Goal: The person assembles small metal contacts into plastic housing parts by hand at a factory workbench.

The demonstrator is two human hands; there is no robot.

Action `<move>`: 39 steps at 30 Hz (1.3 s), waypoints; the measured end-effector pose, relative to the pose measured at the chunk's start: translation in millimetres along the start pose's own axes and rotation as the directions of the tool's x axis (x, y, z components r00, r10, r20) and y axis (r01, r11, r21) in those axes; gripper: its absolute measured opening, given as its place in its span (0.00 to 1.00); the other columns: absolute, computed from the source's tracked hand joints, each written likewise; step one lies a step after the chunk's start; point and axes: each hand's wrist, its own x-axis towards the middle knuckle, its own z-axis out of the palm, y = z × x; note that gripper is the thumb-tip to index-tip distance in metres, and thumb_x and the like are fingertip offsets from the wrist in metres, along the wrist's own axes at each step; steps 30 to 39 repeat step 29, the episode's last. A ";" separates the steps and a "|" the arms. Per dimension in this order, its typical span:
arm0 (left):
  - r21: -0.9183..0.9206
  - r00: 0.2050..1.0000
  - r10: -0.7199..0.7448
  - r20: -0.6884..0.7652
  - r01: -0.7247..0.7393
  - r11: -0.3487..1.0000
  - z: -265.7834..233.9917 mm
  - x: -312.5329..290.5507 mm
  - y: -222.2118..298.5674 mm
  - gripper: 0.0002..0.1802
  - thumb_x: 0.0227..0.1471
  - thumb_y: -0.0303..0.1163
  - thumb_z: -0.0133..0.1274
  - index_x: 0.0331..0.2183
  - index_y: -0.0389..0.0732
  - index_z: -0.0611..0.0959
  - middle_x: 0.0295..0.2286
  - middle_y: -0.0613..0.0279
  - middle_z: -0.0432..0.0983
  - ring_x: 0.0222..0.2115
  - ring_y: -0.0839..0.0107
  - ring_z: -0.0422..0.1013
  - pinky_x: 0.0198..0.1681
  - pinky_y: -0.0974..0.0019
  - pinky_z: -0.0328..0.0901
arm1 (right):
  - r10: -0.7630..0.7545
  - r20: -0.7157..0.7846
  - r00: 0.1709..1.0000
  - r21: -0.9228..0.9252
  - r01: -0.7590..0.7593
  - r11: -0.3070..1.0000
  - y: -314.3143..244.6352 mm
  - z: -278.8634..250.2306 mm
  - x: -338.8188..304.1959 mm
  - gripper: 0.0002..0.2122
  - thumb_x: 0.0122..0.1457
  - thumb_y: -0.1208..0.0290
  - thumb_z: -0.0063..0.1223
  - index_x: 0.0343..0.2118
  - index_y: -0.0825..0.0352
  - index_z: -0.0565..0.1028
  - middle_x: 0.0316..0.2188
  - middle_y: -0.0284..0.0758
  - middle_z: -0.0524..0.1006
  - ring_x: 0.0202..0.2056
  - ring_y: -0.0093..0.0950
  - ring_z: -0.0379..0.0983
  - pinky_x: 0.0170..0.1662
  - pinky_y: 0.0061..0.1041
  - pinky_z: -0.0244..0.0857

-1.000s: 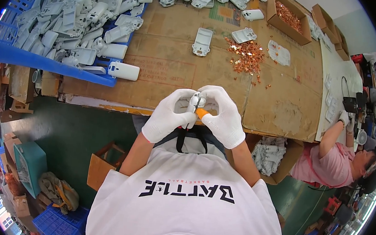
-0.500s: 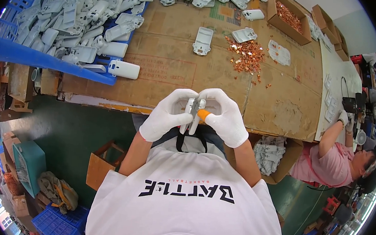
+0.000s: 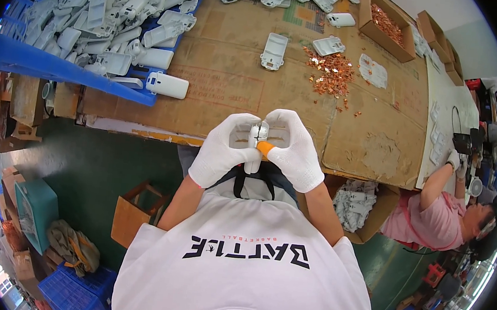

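In white gloves, my left hand (image 3: 223,151) and my right hand (image 3: 294,152) grip a white plastic housing (image 3: 253,166) from either side. It stands on edge, its two half shells closed together along a seam. An orange cover wraps my right thumb. My palms hide much of the housing. Beyond my hands lies an open half shell (image 3: 274,51) on the cardboard-covered table (image 3: 218,95). A second half shell (image 3: 329,45) touches a pile of small copper-coloured metal pieces (image 3: 331,76).
A blue crate (image 3: 71,69) at the left overflows with white shells, and a closed-looking one (image 3: 167,85) lies by its corner. Copper pieces fill a cardboard box (image 3: 390,28) at the back right. Below the table edge, another box (image 3: 379,210) holds white parts. A co-worker (image 3: 428,211) sits at the right.
The two half shells, angled apart at their lower ends before, are now pressed together between my hands. My right hand has moved slightly up and left.
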 end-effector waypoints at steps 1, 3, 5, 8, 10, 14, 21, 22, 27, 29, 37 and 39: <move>-0.020 1.000 -0.026 0.004 0.026 0.999 -0.2 0.3 0.2 0.32 0.39 0.21 0.61 0.50 0.35 0.73 0.45 0.57 0.74 0.47 0.69 0.70 0.54 0.64 0.64 | 0.002 0.002 1.000 -0.001 -0.002 1.000 0.8 -0.7 -0.4 0.20 0.50 0.86 0.57 0.47 0.68 0.68 0.43 0.36 0.73 0.45 0.26 0.73 0.50 0.27 0.69; -0.028 1.000 -0.028 -0.004 0.027 0.999 -1.3 0.5 -2.7 0.32 0.39 0.20 0.61 0.50 0.35 0.73 0.45 0.57 0.74 0.47 0.69 0.70 0.54 0.64 0.64 | 0.020 0.015 1.000 0.026 -0.020 0.999 0.6 -1.9 -1.0 0.20 0.50 0.86 0.57 0.47 0.69 0.68 0.43 0.37 0.73 0.46 0.26 0.73 0.50 0.27 0.69; -0.035 1.000 -0.030 -0.008 0.030 0.999 -1.2 1.0 -5.3 0.32 0.39 0.20 0.61 0.51 0.35 0.73 0.45 0.56 0.74 0.47 0.69 0.71 0.54 0.64 0.64 | 0.013 0.011 1.000 0.037 -0.013 0.999 3.7 -3.3 -0.4 0.19 0.51 0.84 0.58 0.46 0.68 0.69 0.42 0.38 0.75 0.45 0.26 0.74 0.48 0.26 0.71; -0.080 0.999 -0.028 -0.015 0.027 0.996 0.8 1.6 -6.9 0.33 0.39 0.20 0.61 0.51 0.35 0.73 0.45 0.57 0.74 0.47 0.69 0.71 0.54 0.64 0.65 | -0.023 0.001 1.000 -0.001 0.023 1.000 4.9 -5.5 0.0 0.18 0.51 0.82 0.60 0.46 0.68 0.70 0.41 0.38 0.76 0.44 0.26 0.75 0.45 0.26 0.72; -0.066 1.000 -0.015 -0.018 0.014 0.998 1.9 1.0 -6.4 0.33 0.40 0.19 0.61 0.52 0.35 0.73 0.45 0.57 0.74 0.47 0.69 0.71 0.54 0.64 0.65 | -0.051 0.001 0.999 -0.051 0.051 0.997 5.0 -5.7 0.2 0.18 0.51 0.82 0.60 0.46 0.68 0.70 0.41 0.38 0.76 0.44 0.26 0.75 0.46 0.26 0.72; -0.061 1.000 -0.018 -0.025 0.017 0.998 6.2 -0.8 -3.4 0.33 0.41 0.20 0.61 0.52 0.35 0.73 0.46 0.57 0.74 0.48 0.69 0.71 0.54 0.64 0.65 | -0.040 -0.004 0.999 -0.034 0.040 0.999 4.8 -7.4 -1.3 0.17 0.52 0.82 0.59 0.46 0.69 0.71 0.41 0.37 0.77 0.44 0.26 0.75 0.46 0.26 0.72; -0.109 0.999 -0.043 -0.024 0.040 0.993 12.2 -0.6 -10.9 0.33 0.44 0.19 0.59 0.54 0.34 0.71 0.48 0.55 0.73 0.49 0.69 0.70 0.53 0.64 0.66 | 0.005 -0.027 1.000 0.048 -0.004 0.999 12.9 -10.1 -6.0 0.19 0.52 0.84 0.58 0.48 0.70 0.70 0.43 0.37 0.76 0.47 0.28 0.75 0.49 0.27 0.71; -0.144 0.999 -0.039 -0.032 0.034 0.989 12.7 -1.1 -11.1 0.32 0.45 0.19 0.58 0.55 0.34 0.70 0.48 0.55 0.72 0.49 0.69 0.70 0.53 0.64 0.66 | 0.006 -0.028 1.000 0.048 -0.004 0.999 12.8 -9.0 -7.3 0.19 0.52 0.84 0.58 0.48 0.70 0.70 0.43 0.37 0.76 0.47 0.28 0.75 0.49 0.27 0.71; -0.172 0.997 -0.013 -0.081 -0.001 0.985 13.1 -2.4 -10.4 0.32 0.47 0.20 0.58 0.56 0.35 0.69 0.48 0.54 0.72 0.49 0.69 0.70 0.53 0.64 0.66 | -0.070 -0.029 0.997 0.246 0.075 0.966 25.3 -1.7 -14.0 0.22 0.53 0.86 0.55 0.52 0.70 0.68 0.49 0.40 0.72 0.53 0.29 0.71 0.55 0.28 0.68; -0.195 0.995 0.007 -0.100 -0.027 0.980 12.6 -2.9 -13.4 0.32 0.47 0.21 0.58 0.55 0.35 0.69 0.48 0.54 0.72 0.49 0.69 0.70 0.53 0.65 0.65 | -0.147 0.038 0.988 0.093 0.143 0.985 30.7 -0.4 -15.7 0.25 0.55 0.86 0.53 0.57 0.69 0.65 0.54 0.40 0.69 0.58 0.33 0.66 0.60 0.30 0.63; -0.195 0.995 0.007 -0.100 -0.027 0.980 12.6 -2.9 -13.4 0.32 0.47 0.21 0.58 0.55 0.35 0.69 0.48 0.54 0.72 0.49 0.69 0.70 0.53 0.65 0.65 | -0.147 0.038 0.988 0.093 0.143 0.985 30.7 -0.4 -15.7 0.25 0.55 0.86 0.53 0.57 0.69 0.65 0.54 0.40 0.69 0.58 0.33 0.66 0.60 0.30 0.63; -0.195 0.995 0.007 -0.100 -0.027 0.980 12.6 -2.9 -13.4 0.32 0.47 0.21 0.58 0.55 0.35 0.69 0.48 0.54 0.72 0.49 0.69 0.70 0.53 0.65 0.65 | -0.147 0.038 0.988 0.093 0.143 0.985 30.7 -0.4 -15.7 0.25 0.55 0.86 0.53 0.57 0.69 0.65 0.54 0.40 0.69 0.58 0.33 0.66 0.60 0.30 0.63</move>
